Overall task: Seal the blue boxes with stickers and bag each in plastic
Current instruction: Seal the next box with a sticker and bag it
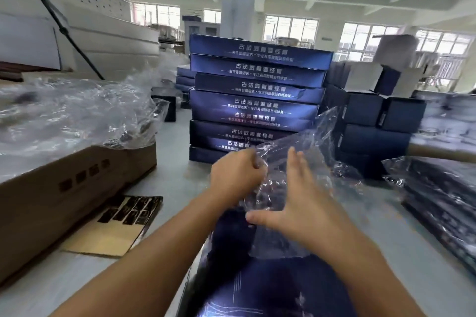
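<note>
In front of the box stack (pixel 257 85), the left hand (pixel 235 175) grips the plastic bag (pixel 304 147), the right hand (pixel 301 201) lies flat and wide on it, over the blue box (pixel 270 291) — a hard tug could rip it.

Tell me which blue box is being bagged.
The flat blue box nearest the camera: the left hand grips a clear plastic bag at its far end. The stacked blue boxes behind it are bare.
</note>
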